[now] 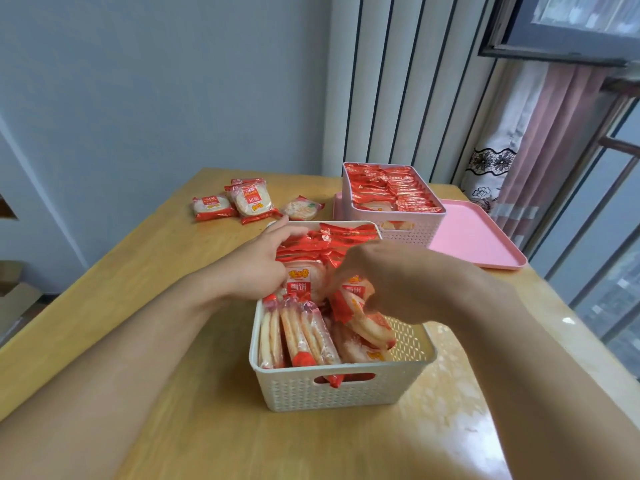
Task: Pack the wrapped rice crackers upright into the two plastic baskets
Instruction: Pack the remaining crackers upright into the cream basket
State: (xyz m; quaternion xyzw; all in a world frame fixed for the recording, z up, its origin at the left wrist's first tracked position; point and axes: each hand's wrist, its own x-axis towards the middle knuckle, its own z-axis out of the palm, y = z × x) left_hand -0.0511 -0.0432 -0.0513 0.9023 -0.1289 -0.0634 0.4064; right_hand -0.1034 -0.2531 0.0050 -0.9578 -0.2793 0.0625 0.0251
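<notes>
White plastic basket (341, 388) sits near on the wooden table (138, 271), partly packed with upright crackers (301, 336); the left hand (258, 263) presses flat against the standing row; the right hand (384, 271) grips a cracker packet (360, 311) over the basket; the pink basket (408, 230) behind is full; loose packets (239, 202) lie beyond.

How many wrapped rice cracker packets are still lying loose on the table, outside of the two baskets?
4, all at the table's far left: one leftmost, two overlapping in the middle, one rightmost, nearest the white basket. The hands may hide more.
</notes>
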